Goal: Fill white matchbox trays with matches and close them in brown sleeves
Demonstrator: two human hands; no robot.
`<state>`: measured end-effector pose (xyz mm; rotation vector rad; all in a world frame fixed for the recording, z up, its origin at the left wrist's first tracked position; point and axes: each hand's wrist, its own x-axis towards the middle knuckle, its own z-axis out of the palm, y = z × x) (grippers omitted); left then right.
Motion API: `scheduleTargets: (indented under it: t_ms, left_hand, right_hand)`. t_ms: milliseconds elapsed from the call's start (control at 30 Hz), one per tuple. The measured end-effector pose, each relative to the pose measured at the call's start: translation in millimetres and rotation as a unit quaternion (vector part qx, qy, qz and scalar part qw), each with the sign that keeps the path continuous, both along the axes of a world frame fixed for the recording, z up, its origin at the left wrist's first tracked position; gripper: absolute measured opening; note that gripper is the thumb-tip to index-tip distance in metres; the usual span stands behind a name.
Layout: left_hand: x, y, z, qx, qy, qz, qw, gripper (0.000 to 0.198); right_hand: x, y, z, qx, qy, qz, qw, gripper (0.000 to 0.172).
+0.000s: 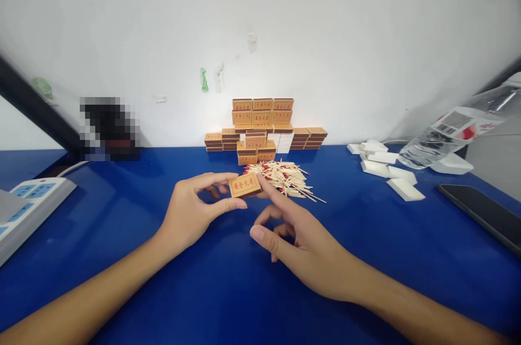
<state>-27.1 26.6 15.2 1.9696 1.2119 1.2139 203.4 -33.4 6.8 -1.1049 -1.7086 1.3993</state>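
Observation:
An orange matchbox with red lettering is pinched between the thumb and fingers of my left hand, held above the blue table. The index finger of my right hand reaches to the box's right end and seems to touch it; its thumb and other fingers are apart and loosely curled. Just behind the box lies a heap of loose matches with red heads. Past the heap rise stacked matchboxes, piled against the wall in several layers, with a few white pieces among them.
Several white inner trays lie at the right, beside a tilted clear plastic bottle. A black phone rests at the right edge. At the left are a white power strip and a pixelated dark object. A white wall closes the back.

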Motion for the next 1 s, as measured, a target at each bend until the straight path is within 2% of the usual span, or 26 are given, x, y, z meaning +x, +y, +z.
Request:
scheduleTargets:
  t_ms: [100, 233, 400, 500, 567, 767, 1000]
  left_hand:
    - [-2, 4, -2.9, -0.001, 0.021, 0.01, 1.0, 0.051]
    - [-12, 18, -3.4, -0.014, 0.037, 0.052, 0.998, 0.058]
    - [-40, 52, 13.1, -0.01, 0.055, 0.127, 0.99, 0.057]
    - [-57, 78, 24.9, 0.006, 0.115, 0.175, 0.978, 0.058]
    - [-63, 96, 27.3, 0.029, 0.135, 0.174, 0.975, 0.059]
    - [-57, 132, 12.5, 0.029, 0.142, 0.166, 0.976, 0.056]
    - [-38, 138, 4.6, 0.047, 0.132, 0.179, 0.974, 0.045]
  right_hand:
    - [1, 6, 0.3, 0.008, -0.006, -0.007, 1.0, 0.08]
    - [4, 13, 4.0, 0.094, -0.027, -0.028, 0.995, 0.061]
    - [10, 20, 6.5, 0.174, -0.055, -0.045, 0.982, 0.036]
    - [13, 22, 4.7, 0.195, -0.07, -0.045, 0.977, 0.03]
    - [13, 24, 3.0, 0.203, -0.075, -0.043, 0.975, 0.03]
    - [14, 29, 0.9, 0.231, -0.077, -0.049, 0.969, 0.027]
    - [15, 29, 4.6, 0.252, -0.079, -0.021, 0.964, 0.018]
